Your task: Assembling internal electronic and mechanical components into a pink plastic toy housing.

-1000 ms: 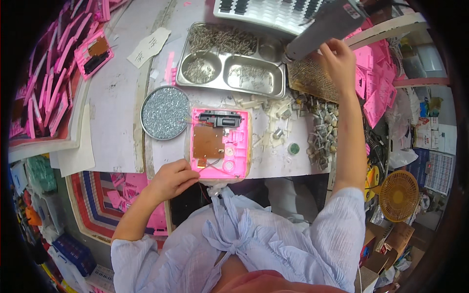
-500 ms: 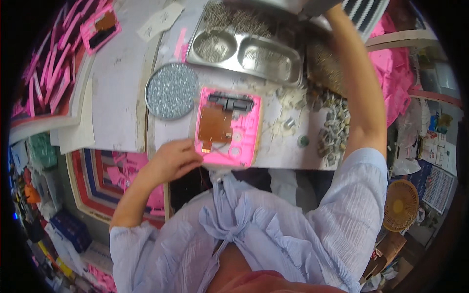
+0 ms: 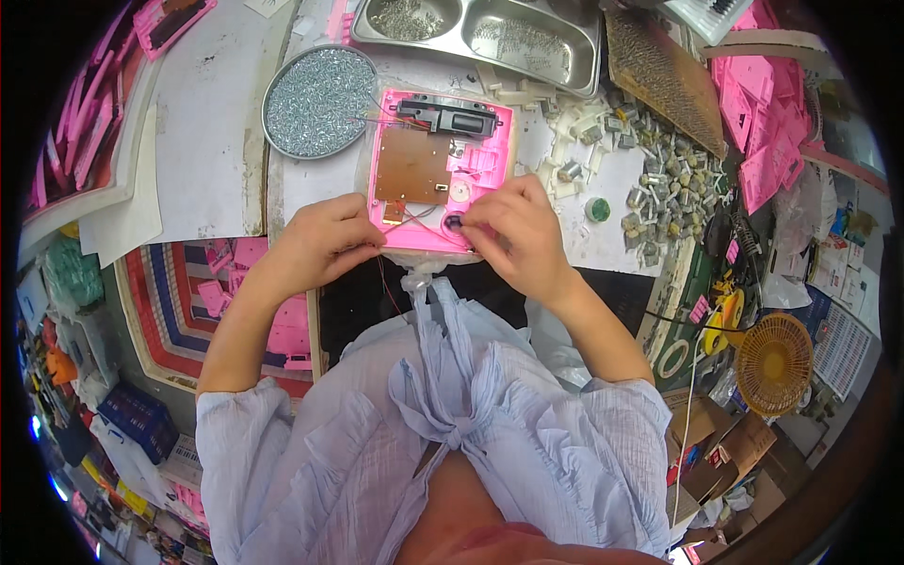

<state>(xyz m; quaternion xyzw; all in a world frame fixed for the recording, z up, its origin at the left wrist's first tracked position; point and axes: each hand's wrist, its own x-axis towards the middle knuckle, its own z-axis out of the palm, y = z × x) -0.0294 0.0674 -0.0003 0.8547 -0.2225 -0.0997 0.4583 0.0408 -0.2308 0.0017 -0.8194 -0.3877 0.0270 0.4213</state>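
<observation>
A pink plastic casing (image 3: 499, 169) lies open-side up at the table's near edge. Inside it are a brown circuit board (image 3: 412, 168), a long black module (image 3: 450, 117) at the far end and thin loose wires. My left hand (image 3: 325, 240) is at the casing's near left corner, fingertips pinched together at a thin reddish wire that also trails below the edge. From the near right, my right hand (image 3: 520, 235) reaches over the casing. Its fingers hold a small round black part (image 3: 454, 222) at a round seat; the fingers partly cover it.
A round tin of small screws (image 3: 320, 102) stands left of the casing. Beyond is a steel compartment tray (image 3: 485, 68) with metal pieces. Small metal-and-plastic parts (image 3: 659, 193) are heaped at right, near a brown board of pins (image 3: 664, 80). Pink casings (image 3: 763, 122) pile up farther right.
My right hand has come back from the far right beyond the tray to the casing, with the round black part in its fingers. My left hand stays at the near left corner.
</observation>
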